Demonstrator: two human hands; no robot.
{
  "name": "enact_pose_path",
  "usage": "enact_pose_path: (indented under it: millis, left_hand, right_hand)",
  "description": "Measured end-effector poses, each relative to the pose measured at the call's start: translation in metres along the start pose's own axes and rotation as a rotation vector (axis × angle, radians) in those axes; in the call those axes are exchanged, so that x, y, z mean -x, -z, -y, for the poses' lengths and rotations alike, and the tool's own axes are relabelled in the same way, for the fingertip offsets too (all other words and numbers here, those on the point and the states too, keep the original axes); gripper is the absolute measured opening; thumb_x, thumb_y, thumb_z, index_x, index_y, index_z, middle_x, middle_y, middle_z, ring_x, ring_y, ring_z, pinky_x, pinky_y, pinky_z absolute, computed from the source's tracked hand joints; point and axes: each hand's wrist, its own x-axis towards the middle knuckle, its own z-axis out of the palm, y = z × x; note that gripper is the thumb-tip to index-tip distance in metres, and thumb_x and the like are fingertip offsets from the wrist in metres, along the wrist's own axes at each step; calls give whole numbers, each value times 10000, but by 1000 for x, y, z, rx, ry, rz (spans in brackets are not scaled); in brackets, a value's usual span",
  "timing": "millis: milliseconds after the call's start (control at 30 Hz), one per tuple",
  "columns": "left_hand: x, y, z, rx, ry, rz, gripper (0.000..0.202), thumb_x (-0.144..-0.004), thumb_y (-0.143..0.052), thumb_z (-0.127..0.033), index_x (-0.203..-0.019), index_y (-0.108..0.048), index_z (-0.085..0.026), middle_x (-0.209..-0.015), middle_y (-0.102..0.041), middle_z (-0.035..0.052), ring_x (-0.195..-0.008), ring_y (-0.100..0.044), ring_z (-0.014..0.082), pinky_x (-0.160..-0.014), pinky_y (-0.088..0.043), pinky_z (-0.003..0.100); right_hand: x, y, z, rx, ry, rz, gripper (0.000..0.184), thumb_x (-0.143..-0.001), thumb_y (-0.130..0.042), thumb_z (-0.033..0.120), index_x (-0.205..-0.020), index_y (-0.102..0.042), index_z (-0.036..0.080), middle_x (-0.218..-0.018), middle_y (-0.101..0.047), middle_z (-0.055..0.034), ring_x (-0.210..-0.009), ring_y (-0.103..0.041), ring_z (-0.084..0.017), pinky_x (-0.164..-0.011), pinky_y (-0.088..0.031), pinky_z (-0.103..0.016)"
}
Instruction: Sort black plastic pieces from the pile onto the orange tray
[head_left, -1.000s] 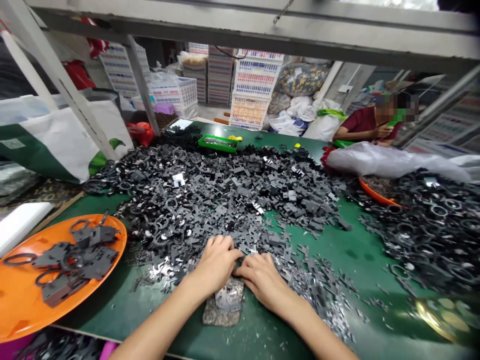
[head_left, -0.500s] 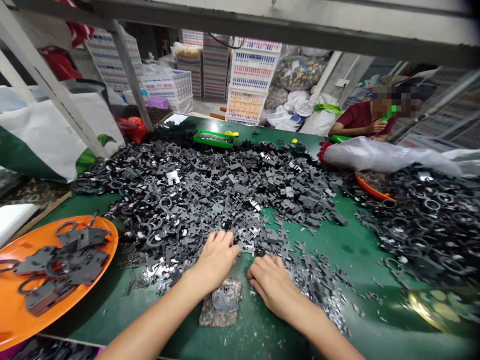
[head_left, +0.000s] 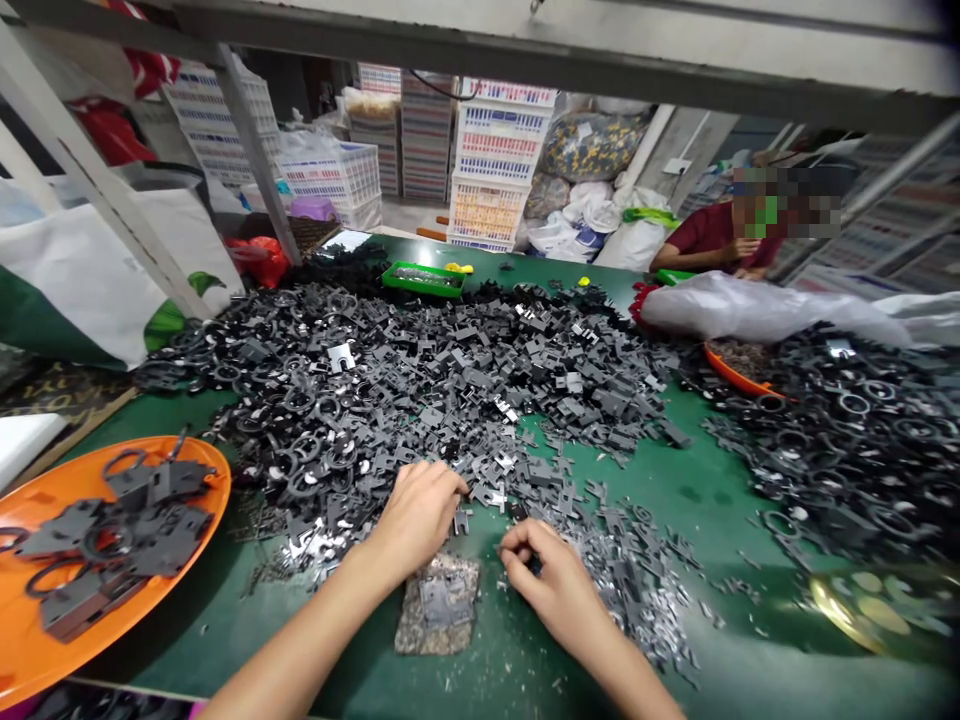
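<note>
Grey and black pieces lie heaped beyond my fingertips: a wide pile [head_left: 480, 390] of flat notched plates, boxy brackets and smooth round rings. Well to the left of my fingers, a glossy orange tray [head_left: 45, 660] bears a few chunky grey units [head_left: 75, 605] that seem joined to rings; I judge those finished, and the far larger loose share left. My left hand [head_left: 421, 505] has its fingers bent close together at the pile's near edge, a notched clip [head_left: 460, 521] by their tips; whether they grip it, I cannot tell. My right hand [head_left: 547, 565] curls thumb toward fingers around a dark patch [head_left: 535, 563], part or shadow, I cannot tell. Nearer me, between both hands, sits a rough speckled block [head_left: 411, 625] with a flat dark plate [head_left: 445, 598] on it. Beside my right fingers, small shiny bits [head_left: 664, 610] scatter across the smooth green tabletop [head_left: 720, 480].
</note>
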Motion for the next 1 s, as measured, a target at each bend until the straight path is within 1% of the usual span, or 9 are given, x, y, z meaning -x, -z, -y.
enact_pose_path:
  millis: [100,200,300,400,533,633,733,833,1000]
  left_hand:
    - [0,2,-2,-3,-10,31,128,-847,-566,-207,-967,-606,-221,-970,-585,33,-949,-483,227,-815,-361,356]
    - [-1,0,-7,7,4,56,103,-794,-595,-145,-876,-626,-199,-918,-584,47,-912,-495,237,-780,-371,358]
    - [0,-2,-14,63,36,39,118,-824,-542,-120,-832,-624,-205,-902,-590,38,-897,-507,225,-773,-378,348]
    - [7,0,-23,157,78,12,105,-884,-519,-221,-903,-622,-228,-884,-619,13,-868,-545,195,-767,-408,313]
    - [25,3,-33,474,114,-41,169,-920,-473,-269,-973,-632,-247,-918,-673,-17,-865,-603,138,-770,-450,229]
    - [41,4,-37,801,177,-59,189,-891,-506,-268,-967,-678,-242,-952,-705,-1,-894,-628,155,-815,-463,245]
    - [54,4,-36,965,276,-19,266,-855,-535,-282,-1081,-667,-234,-928,-721,22,-852,-652,171,-795,-493,264]
    - [62,3,-32,981,337,-68,335,-877,-495,-350,-1156,-637,-231,-911,-726,37,-825,-661,175,-803,-502,288]
    - [70,-7,-32,844,289,-200,255,-884,-509,-365,-1044,-684,-271,-1004,-705,29,-942,-635,182,-847,-477,276]
  right_hand:
    - [1,-5,-3,-55,-25,-12,94,-847,-481,199,-865,-573,209,-789,-597,-11,-733,-559,-161,-684,-443,-269]
    - [2,-6,-5,-110,-25,-19,160,-882,-467,248,-971,-596,216,-859,-618,-34,-783,-562,-176,-733,-446,-293]
    - [5,-7,-3,-185,-19,-51,167,-900,-451,283,-902,-603,214,-864,-608,-40,-824,-553,-193,-756,-432,-311]
    - [8,-11,2,-352,-54,-80,158,-898,-455,310,-888,-577,210,-851,-583,-33,-822,-551,-192,-743,-438,-302]
    - [12,-24,9,-508,-70,-146,151,-892,-479,350,-920,-541,215,-842,-549,-18,-807,-541,-179,-736,-448,-284]
    - [13,-29,13,-508,-62,-162,153,-887,-497,345,-966,-529,217,-864,-544,-18,-816,-538,-173,-749,-444,-279]
    - [14,-26,16,-478,-70,-171,158,-887,-501,339,-982,-531,216,-896,-550,-27,-844,-538,-176,-776,-430,-282]
    - [17,-22,20,-554,-124,-155,180,-879,-517,366,-985,-508,220,-859,-557,-18,-827,-534,-171,-761,-428,-275]
    - [21,-26,32,-687,-166,-41,256,-864,-544,396,-1027,-445,226,-776,-551,15,-748,-507,-152,-716,-415,-264]
